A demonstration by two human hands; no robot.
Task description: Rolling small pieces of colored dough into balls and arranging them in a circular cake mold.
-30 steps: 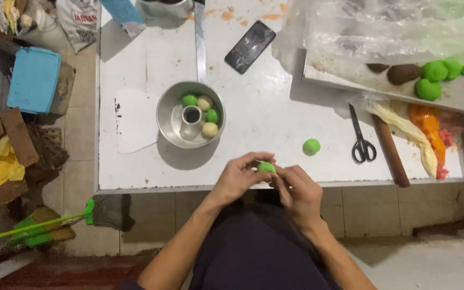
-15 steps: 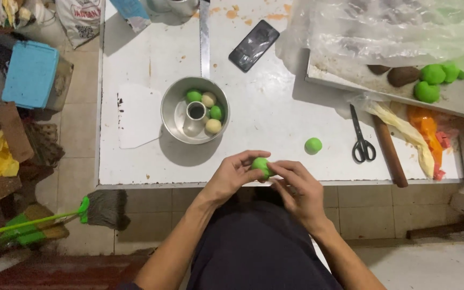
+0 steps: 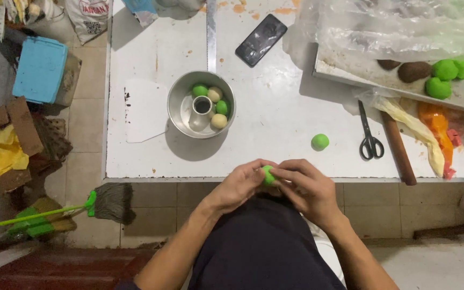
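Here both hands [image 3: 283, 185] grip a green dough ball [image 3: 267, 174]; ring pan [image 3: 181, 110], scissors [image 3: 370, 134] lie apart.

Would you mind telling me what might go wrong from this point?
The green dough piece is pinched between the left hand and right hand over the table edge, so it might drop to the floor. The loose green ball could roll off. The scissors lie close by.
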